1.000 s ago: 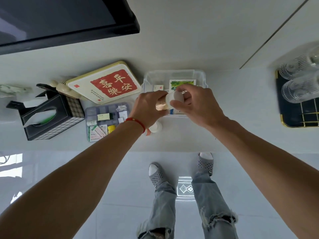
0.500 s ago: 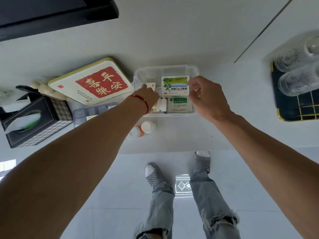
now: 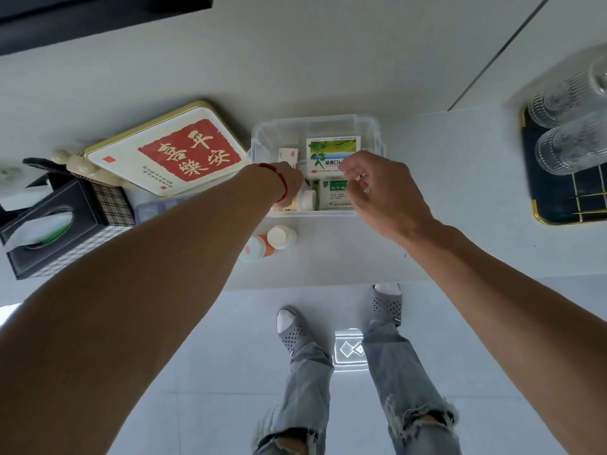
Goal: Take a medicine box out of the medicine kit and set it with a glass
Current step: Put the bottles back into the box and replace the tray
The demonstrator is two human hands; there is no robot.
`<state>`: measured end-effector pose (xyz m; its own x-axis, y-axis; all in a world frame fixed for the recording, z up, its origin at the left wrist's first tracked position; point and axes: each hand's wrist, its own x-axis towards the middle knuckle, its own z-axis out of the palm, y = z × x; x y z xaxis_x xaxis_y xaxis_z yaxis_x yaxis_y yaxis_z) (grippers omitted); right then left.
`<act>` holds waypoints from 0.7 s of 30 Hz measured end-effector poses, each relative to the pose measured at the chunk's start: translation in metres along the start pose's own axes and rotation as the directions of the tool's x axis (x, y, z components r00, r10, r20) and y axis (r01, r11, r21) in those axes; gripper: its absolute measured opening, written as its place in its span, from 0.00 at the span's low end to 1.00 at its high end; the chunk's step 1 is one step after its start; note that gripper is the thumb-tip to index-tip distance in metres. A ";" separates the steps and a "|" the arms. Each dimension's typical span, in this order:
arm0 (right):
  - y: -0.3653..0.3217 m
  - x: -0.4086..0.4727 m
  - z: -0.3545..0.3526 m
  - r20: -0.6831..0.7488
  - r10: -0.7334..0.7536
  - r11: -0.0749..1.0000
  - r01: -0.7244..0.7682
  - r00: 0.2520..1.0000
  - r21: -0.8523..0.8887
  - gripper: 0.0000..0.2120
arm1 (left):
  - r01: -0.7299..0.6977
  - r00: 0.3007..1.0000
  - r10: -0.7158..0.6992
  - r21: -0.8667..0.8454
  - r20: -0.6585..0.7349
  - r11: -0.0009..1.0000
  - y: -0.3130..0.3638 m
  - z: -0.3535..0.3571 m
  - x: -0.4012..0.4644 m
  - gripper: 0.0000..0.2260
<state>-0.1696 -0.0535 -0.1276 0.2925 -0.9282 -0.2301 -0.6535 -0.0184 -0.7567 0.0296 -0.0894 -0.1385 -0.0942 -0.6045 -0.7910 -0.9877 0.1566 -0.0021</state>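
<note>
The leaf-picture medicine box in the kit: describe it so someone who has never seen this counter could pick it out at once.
Find the clear plastic kit in the middle of the white counter, right of the red-and-cream tin. Toward its back lies the leaf-picture box, just beyond the right hand. It is the largest box there, white with a green leaf photo, unlike the plainer green-labelled box nearer the person.

One clear plastic medicine kit bin (image 3: 368, 133), at least three printed medicine boxes (image 3: 331, 152) inside, two white-capped bottles (image 3: 281, 236) on the counter, two ribbed clear glasses (image 3: 571, 146) on one dark gold-rimmed tray (image 3: 558, 198), one checked tissue box (image 3: 82, 231), two bare hands (image 3: 384, 188).
</note>
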 end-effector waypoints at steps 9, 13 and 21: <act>-0.037 -0.061 0.079 0.294 -0.145 0.951 0.215 0.945 -0.222 0.21 | -0.159 0.729 -0.128 -0.349 -0.673 0.924 -0.030 0.053 -0.100 0.13; -0.043 -0.043 0.124 0.311 -0.199 0.880 0.310 0.929 -0.361 0.23 | -0.068 0.748 -0.229 -0.415 -0.623 0.907 -0.044 0.107 -0.116 0.17; -0.040 -0.048 0.123 0.209 -0.198 0.903 0.261 0.958 -0.340 0.12 | -0.070 0.773 -0.216 -0.418 -0.597 0.906 -0.033 0.129 -0.117 0.19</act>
<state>-0.0712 0.0373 -0.1614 0.5552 -0.8078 -0.1983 -0.7517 -0.3853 -0.5353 0.0897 0.0764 -0.1247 0.0658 -0.9671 -0.2459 -0.9402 -0.1426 0.3094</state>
